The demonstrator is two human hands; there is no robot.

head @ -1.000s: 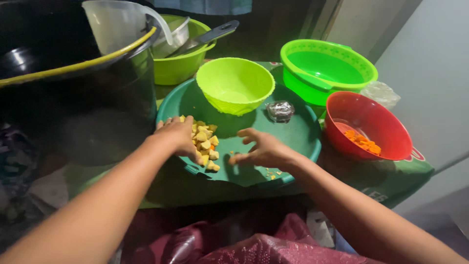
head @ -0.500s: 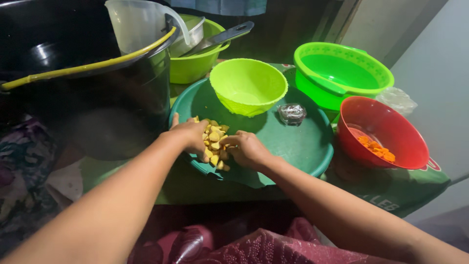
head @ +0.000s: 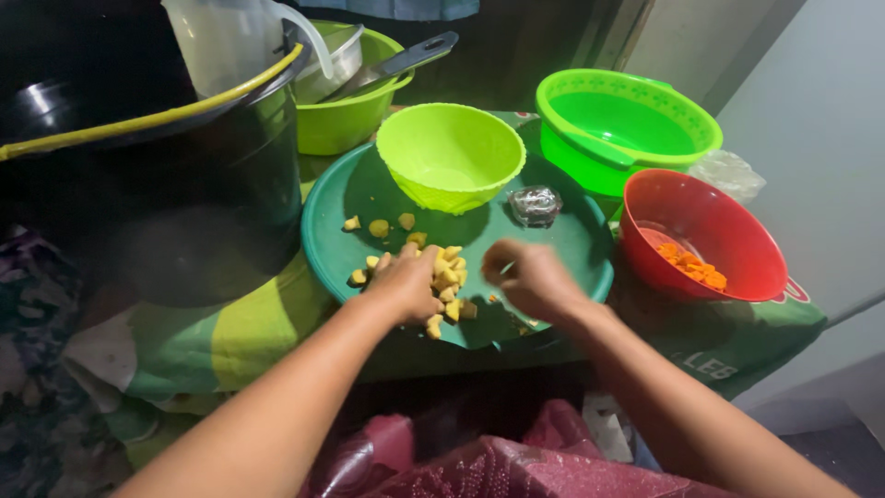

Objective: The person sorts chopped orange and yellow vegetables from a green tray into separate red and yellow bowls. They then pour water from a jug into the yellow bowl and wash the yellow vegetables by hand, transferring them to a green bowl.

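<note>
At far left we see a big dark pot (head: pixel 138 157) with a yellow rim, a clear plastic jug (head: pixel 230 41) standing in it. Beside it lies a round green tray (head: pixel 572 244). Our left hand (head: pixel 406 286) rests palm down on a heap of small yellow food cubes (head: pixel 449 281) at the tray's near edge, fingers curved loosely over them; we cannot tell how many it grips. A few cubes lie apart toward the tray's left. Behind them sits an empty lime bowl (head: pixel 450 157). Our right hand (head: pixel 527 277) hovers just beside the heap, fingers curled in, and we cannot tell if it holds anything. Further right stand a green basin (head: pixel 627 124) and a red bowl (head: pixel 705 235) with orange pieces. We judge the step to be gathering the cubes; scooping them cleanly calls for both hands closing together.
</note>
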